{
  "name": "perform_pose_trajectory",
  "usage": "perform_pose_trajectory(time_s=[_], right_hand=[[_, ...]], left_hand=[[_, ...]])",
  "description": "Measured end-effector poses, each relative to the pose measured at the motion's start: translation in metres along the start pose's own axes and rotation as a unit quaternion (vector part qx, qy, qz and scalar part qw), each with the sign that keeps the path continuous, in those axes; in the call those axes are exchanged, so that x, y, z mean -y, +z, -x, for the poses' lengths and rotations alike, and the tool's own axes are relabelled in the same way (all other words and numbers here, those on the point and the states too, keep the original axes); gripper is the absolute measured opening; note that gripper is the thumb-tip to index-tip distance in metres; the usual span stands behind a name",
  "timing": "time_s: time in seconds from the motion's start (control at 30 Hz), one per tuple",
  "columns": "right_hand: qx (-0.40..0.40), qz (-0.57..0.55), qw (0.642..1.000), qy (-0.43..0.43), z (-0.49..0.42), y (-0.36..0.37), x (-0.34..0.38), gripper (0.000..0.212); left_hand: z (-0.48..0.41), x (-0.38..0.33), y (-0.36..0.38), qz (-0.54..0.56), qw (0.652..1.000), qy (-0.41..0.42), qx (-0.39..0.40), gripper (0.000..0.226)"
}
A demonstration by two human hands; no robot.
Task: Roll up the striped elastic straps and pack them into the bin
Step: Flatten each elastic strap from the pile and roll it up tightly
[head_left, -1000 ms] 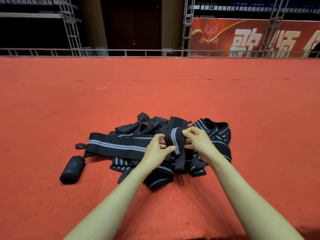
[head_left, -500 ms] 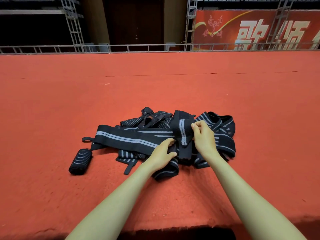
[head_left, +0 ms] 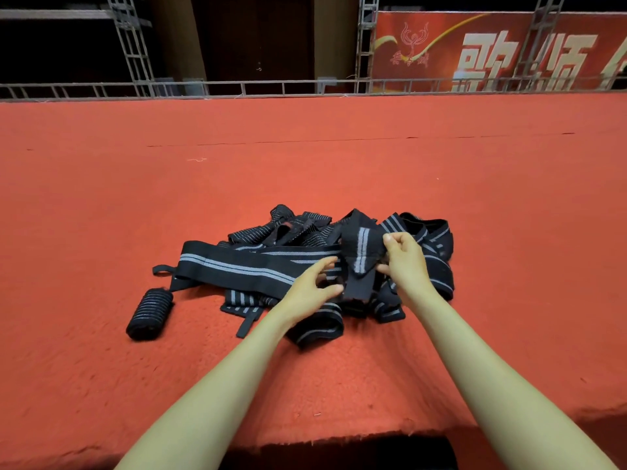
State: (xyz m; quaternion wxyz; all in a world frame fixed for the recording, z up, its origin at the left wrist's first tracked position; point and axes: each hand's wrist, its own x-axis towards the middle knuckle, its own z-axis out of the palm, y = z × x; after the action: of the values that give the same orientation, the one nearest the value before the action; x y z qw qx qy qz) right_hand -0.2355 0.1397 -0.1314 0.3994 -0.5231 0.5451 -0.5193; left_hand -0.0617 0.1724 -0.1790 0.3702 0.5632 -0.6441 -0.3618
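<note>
Rolling: strap end (head_left: 360, 252), mid-pile (head_left: 305, 266) on red desk (head_left: 101, 198)
Right hand (head_left: 405, 266): grip pinching strap
Left hand (head_left: 310, 290): grip spread, touching strap
Done: one roll (head_left: 149, 313), left
Next: tighten, wind leftward
Bin: unseen

Pinched in the right hand (head_left: 405, 262): strap (head_left: 360, 252) of matt black woven elastic cloth, ribbed, with pale grey stripes. Left of the grip: a rolled strap (head_left: 149, 313), same ribbed weave. Underneath: red carpet (head_left: 101, 205), coarse, fuzzy, matt, with frayed near edge.
</note>
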Motion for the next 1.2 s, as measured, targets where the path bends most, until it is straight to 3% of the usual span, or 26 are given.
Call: perform_pose_trajectory(time_s=[0.1,0.23,0.33,0.5,0.57,0.67,0.73,0.77,0.87,1.2], right_hand=[[0.016,-0.002,1.000,-0.008,0.005,-0.002,-0.001,0.018],[0.016,0.012,1.000,-0.022,0.007,-0.006,0.000,0.021],[0.015,0.002,1.000,-0.009,0.004,-0.012,-0.004,0.021],[-0.002,-0.020,1.000,0.017,0.000,-0.023,-0.009,0.021],[-0.013,-0.018,1.000,0.019,-0.002,-0.025,-0.012,0.021],[-0.017,-0.033,0.999,0.034,-0.003,-0.028,-0.020,0.016],[0.022,-0.047,0.998,0.045,0.000,-0.030,-0.024,0.008],[0.050,-0.049,0.996,0.047,0.002,-0.030,-0.024,0.016],[0.084,-0.037,0.995,0.039,0.004,-0.024,-0.024,0.033],[0.007,-0.006,1.000,-0.003,0.009,-0.007,-0.019,0.038]], left_hand=[[-0.002,-0.013,-0.001,-0.032,0.999,0.038,-0.004,0.049],[-0.009,-0.017,0.005,0.008,0.998,0.060,-0.009,0.060],[-0.017,-0.016,0.004,-0.034,0.997,0.061,-0.021,0.054],[-0.020,-0.021,0.011,-0.084,0.994,0.064,0.009,0.064],[-0.023,-0.026,0.013,-0.090,0.993,0.073,0.010,0.054],[-0.028,-0.032,0.013,-0.064,0.993,0.090,-0.049,0.021],[-0.028,-0.032,0.013,-0.050,0.990,0.093,-0.089,0.007],[-0.026,-0.031,0.013,-0.052,0.989,0.094,-0.101,0.003],[-0.019,-0.022,0.013,-0.063,0.986,0.074,-0.138,0.006],[-0.024,-0.015,0.006,-0.065,0.976,-0.025,-0.204,0.015]])
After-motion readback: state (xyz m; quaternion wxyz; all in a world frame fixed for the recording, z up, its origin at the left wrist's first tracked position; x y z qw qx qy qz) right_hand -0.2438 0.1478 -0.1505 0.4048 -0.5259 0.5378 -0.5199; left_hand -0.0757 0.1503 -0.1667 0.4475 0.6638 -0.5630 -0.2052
